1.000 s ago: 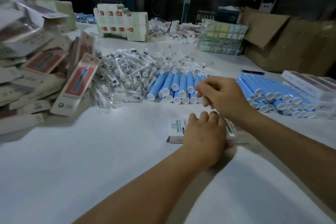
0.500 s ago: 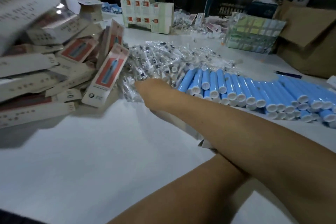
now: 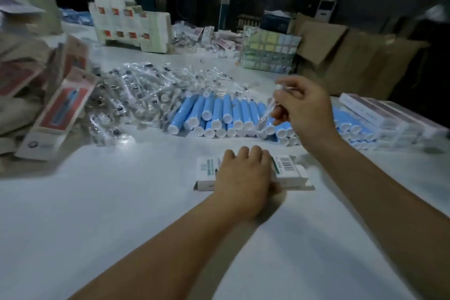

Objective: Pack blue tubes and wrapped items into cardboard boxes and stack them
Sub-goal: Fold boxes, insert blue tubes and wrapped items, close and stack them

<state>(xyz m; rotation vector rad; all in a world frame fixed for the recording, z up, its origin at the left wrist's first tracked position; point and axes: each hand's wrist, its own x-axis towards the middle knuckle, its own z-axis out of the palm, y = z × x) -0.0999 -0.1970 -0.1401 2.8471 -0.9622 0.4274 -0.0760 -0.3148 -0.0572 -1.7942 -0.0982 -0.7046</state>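
A small white box (image 3: pixel 287 168) with green print and a barcode lies flat on the white table (image 3: pixel 121 214). My left hand (image 3: pixel 246 173) rests on top of it, fingers curved over its far edge. My right hand (image 3: pixel 304 112) hovers above the blue tubes (image 3: pixel 219 114) and pinches a clear wrapped item (image 3: pixel 267 111) between fingers and thumb. Behind the tubes, to the left, spreads a heap of wrapped items (image 3: pixel 146 95). More blue tubes (image 3: pixel 350 126) lie to the right of my right hand.
Flat red-and-white cartons (image 3: pixel 58 109) lean in a pile at the left. Packed white boxes (image 3: pixel 384 114) are stacked at the right edge. A block of white cartons (image 3: pixel 131 24), a shrink-wrapped pack (image 3: pixel 267 48) and a brown cardboard box (image 3: pixel 353 56) stand at the back.
My right hand went from the blue tubes across to the wrapped heap at the left, and now is back over the tubes holding a wrapped item. My left hand stayed on the box.
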